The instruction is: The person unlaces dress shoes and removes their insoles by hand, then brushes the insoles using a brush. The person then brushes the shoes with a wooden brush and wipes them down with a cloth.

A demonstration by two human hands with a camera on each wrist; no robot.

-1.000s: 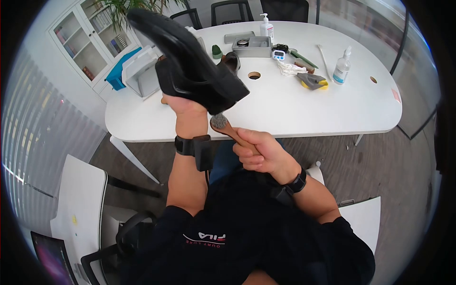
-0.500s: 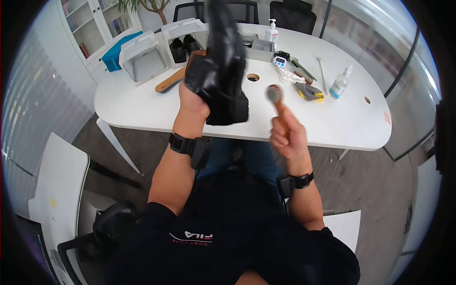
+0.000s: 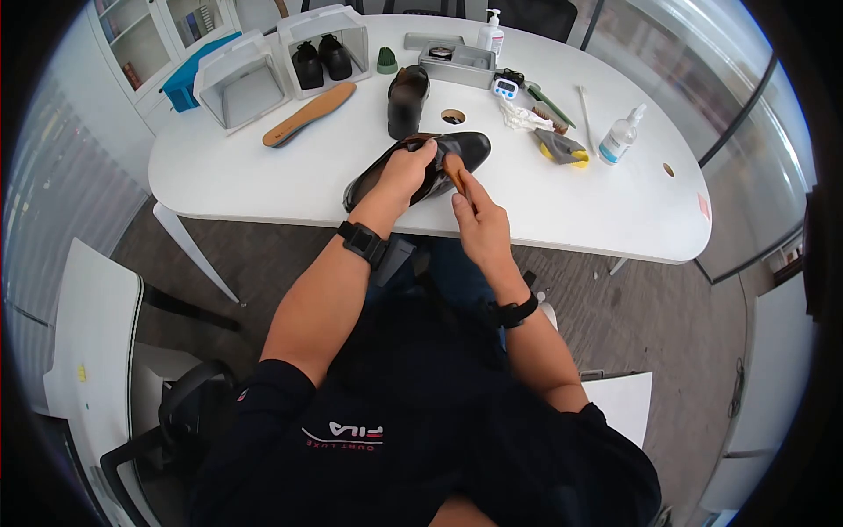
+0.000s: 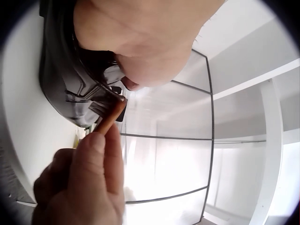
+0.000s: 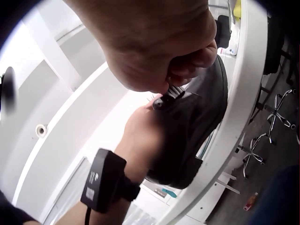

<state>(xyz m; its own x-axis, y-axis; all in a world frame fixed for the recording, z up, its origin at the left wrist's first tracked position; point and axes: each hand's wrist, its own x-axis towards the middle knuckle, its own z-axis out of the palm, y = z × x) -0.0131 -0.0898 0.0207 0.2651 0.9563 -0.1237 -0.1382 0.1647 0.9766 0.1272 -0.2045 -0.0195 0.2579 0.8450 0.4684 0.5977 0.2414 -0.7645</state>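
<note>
A black leather shoe (image 3: pixel 470 147) is sole-down at the table's near edge, its toe pointing right. My left hand (image 3: pixel 408 171) grips it at the opening, the thumb lying over the upper. In my right hand (image 3: pixel 483 227) is a small brush (image 3: pixel 455 169) by its wooden handle, its head against the side of the shoe. The left wrist view shows thumb and fingers pinching the brown handle (image 4: pixel 110 117) close beside the shoe's side (image 4: pixel 61 84). Another black shoe (image 3: pixel 406 110) stands just beyond on the table.
Left on the white table (image 3: pixel 237 189) lie a wooden insole-shaped piece (image 3: pixel 309 114), an open white box (image 3: pixel 241 88) and a box with black shoes (image 3: pixel 323 63). Toward the right are a metal tin (image 3: pixel 461 63), timer (image 3: pixel 505 88), grey cloth (image 3: pixel 558 145) and spray bottle (image 3: pixel 622 136).
The shoe was held up in the air with its toe raised; it has come down to the table and turned toe-right. The brush, apart from it half a second ago, now meets its side.
</note>
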